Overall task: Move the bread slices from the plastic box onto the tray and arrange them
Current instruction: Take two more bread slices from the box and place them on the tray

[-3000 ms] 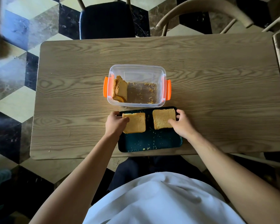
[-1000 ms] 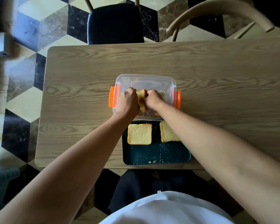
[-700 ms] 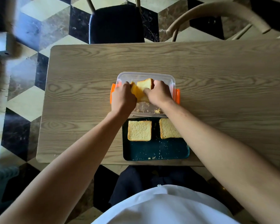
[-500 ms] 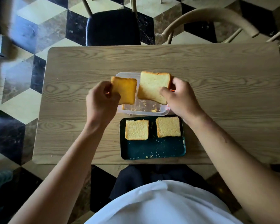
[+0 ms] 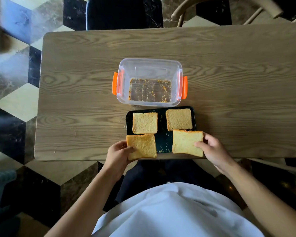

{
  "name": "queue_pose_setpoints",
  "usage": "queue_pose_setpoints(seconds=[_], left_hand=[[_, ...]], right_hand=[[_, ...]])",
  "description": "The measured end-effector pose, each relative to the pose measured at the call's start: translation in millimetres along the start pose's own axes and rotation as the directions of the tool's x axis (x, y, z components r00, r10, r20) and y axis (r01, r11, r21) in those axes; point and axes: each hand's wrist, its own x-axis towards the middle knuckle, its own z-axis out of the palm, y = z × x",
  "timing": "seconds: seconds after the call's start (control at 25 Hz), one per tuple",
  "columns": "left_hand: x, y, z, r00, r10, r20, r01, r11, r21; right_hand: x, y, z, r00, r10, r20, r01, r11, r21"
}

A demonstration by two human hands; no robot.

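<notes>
The clear plastic box (image 5: 178, 69) with orange clips holds only crumbs. Just in front of it lies the dark tray (image 5: 162, 137) at the table's near edge. Two bread slices rest flat on its far half, one at the left (image 5: 145, 122) and one at the right (image 5: 179, 119). My left hand (image 5: 117, 155) grips a darker toasted slice (image 5: 142, 146) over the tray's near left corner. My right hand (image 5: 214, 151) pinches a paler slice (image 5: 185, 142) over the near right corner. Whether these two slices touch the tray, I cannot tell.
The wooden table (image 5: 237, 82) stretches wide to the left, right and behind the box. A dark chair (image 5: 114, 12) and a curved wooden chair (image 5: 225, 6) stand at the far side. Crumbs dot the tray.
Both hands lifted the last two slices out of the box and brought them down toward me over the tray's near half. The box now holds only crumbs.
</notes>
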Motion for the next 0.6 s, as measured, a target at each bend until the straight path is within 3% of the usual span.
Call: queue_pose_setpoints(seconds=[0.24,0.36,0.6], left_hand=[[29.4,-13.0,21.5,0.998,-0.062,0.004,0.062,0.993,0.102],[36.0,-18.6,24.7,0.996,-0.084,-0.041,0.088,0.989,0.119],[30.9,-21.5,22.9,0.985,0.096,-0.144,-0.054,0.961,0.27]], right_hand=[[38.9,21.8,21.7,0.991,0.135,-0.011,-0.135,0.991,-0.014],[45.4,18.4,27.0,0.988,0.144,-0.052,-0.149,0.983,-0.11],[39.6,10.9,29.7,0.985,0.01,-0.172,-0.056,0.962,-0.267]])
